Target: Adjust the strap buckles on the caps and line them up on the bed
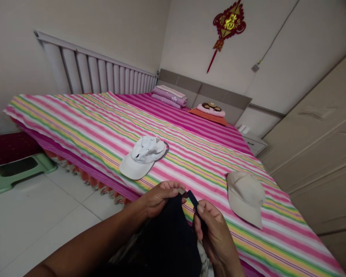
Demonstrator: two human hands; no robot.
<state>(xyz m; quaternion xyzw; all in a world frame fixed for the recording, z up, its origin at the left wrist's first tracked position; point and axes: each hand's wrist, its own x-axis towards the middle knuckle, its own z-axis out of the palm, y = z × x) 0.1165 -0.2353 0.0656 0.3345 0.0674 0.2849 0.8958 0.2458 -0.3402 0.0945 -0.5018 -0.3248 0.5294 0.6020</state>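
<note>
A dark navy cap [170, 234] hangs between my hands at the near edge of the bed. My left hand [163, 194] pinches the cap's back beside a small metal buckle [181, 191]. Between the thumb and fingers of my right hand [212, 223] is the cap's dark strap [192, 199], its end pointing up at the buckle. Whether the strap end touches the buckle I cannot tell. On the bedspread beyond my left hand lies a white cap [145, 154] with a small dark logo. To the right of my right hand rests a beige cap [245, 194].
The bed [86, 119] has a striped cover. Folded purple bedding [170, 96] and a pink pillow [210, 109] lie by the headboard [207, 92]. A green stool [20, 171] stands on the tiled floor at left. A wardrobe [314, 142] flanks the right side.
</note>
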